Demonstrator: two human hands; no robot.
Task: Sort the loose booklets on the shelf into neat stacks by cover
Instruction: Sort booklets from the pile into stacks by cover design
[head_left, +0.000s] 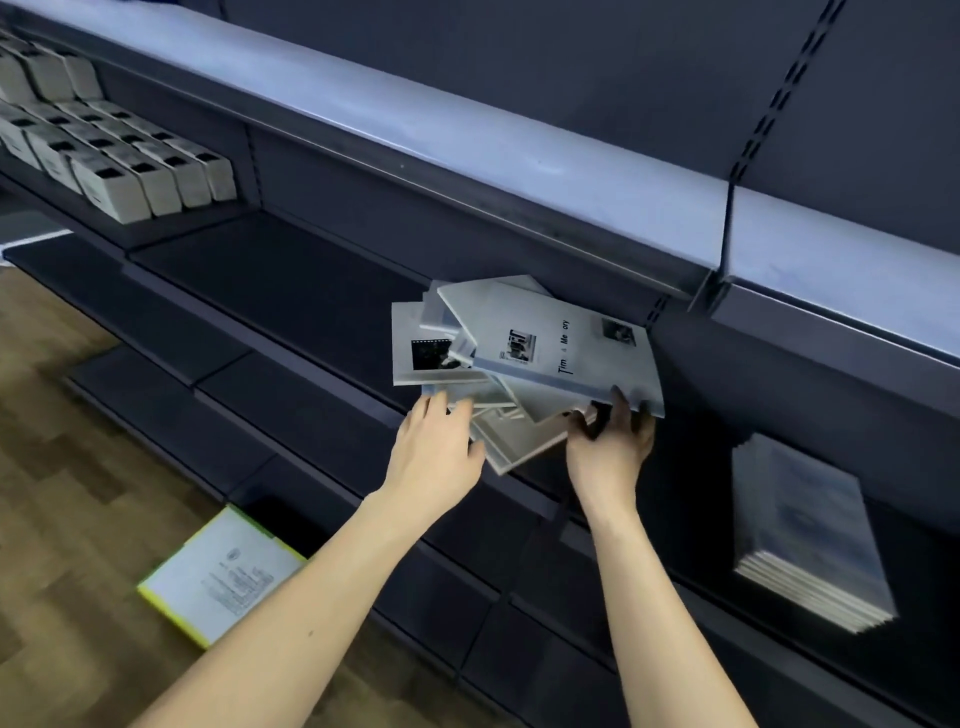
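So there's a messy pile of booklets (498, 364) on the dark shelf (291, 280). Right hand (610, 447) has its fingers curled round the top booklet (550, 338), left hand (436, 447) rests straight fingers against the pile's lower edge.

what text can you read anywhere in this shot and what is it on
"Tim" and "Me ory", part of one broken title: cover of the top booklet in the loose pile.
Sheet on the floor: printed lines, too small to read.
White boxes and neat stack: markings blurred, unreadable.

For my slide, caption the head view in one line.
Both hands, left hand and right hand, reach into a messy pile of booklets on a dark shelf.
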